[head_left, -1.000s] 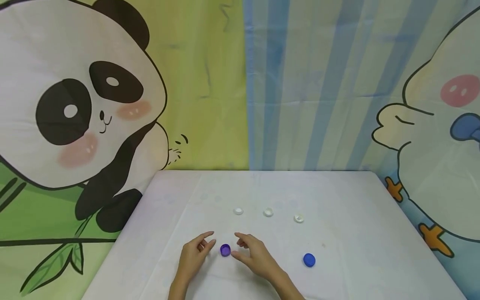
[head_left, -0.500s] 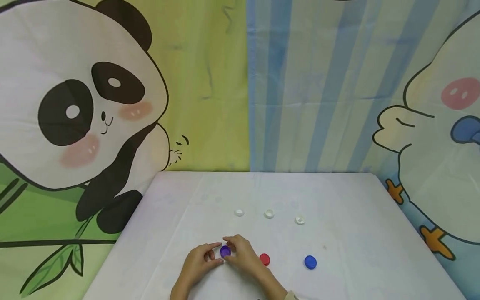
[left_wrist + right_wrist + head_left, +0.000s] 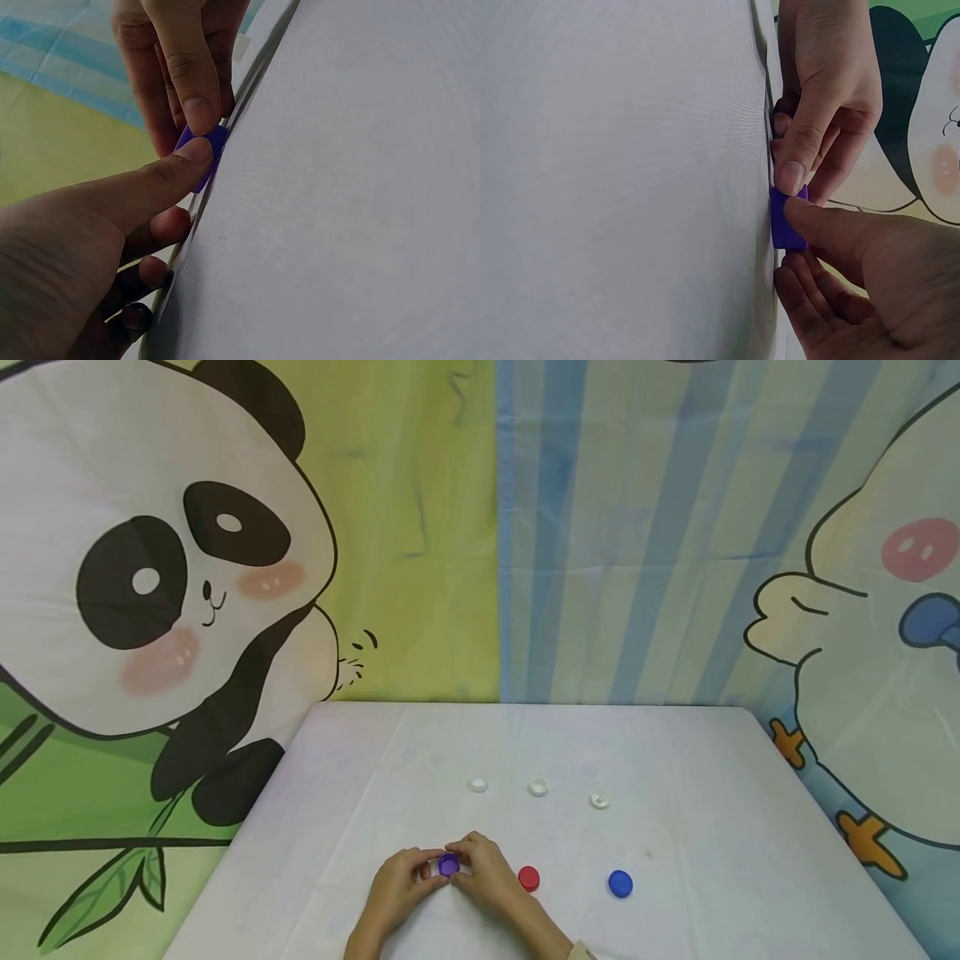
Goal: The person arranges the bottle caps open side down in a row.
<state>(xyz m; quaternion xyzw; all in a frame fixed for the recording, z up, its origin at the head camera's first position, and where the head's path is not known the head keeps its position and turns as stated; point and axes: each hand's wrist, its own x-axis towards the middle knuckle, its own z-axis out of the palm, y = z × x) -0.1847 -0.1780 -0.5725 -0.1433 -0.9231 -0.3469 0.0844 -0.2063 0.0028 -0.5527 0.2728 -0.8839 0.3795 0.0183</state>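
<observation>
A purple bottle cap (image 3: 448,865) sits hollow side up on the white table near its front, between both hands. My left hand (image 3: 397,885) pinches it from the left with thumb and forefinger, while my right hand (image 3: 486,878) pinches it from the right. Seen side-on in the left wrist view, the purple cap (image 3: 217,139) has both thumbs on its near wall. In the right wrist view the cap (image 3: 786,234) stands flat at the tabletop, and the two thumb tips lie close together on it. The fingers behind the cap are partly hidden.
A red cap (image 3: 528,878) lies right beside my right wrist, and a blue cap (image 3: 620,883) is farther right. Three small white caps, left (image 3: 478,785), middle (image 3: 537,787) and right (image 3: 599,801), form a row beyond the hands. A printed cloth (image 3: 420,527) hangs behind the table.
Both hands have come in from either side and taken hold of the purple cap, which has shifted very slightly left. The red cap, hidden a second ago, has come into sight.
</observation>
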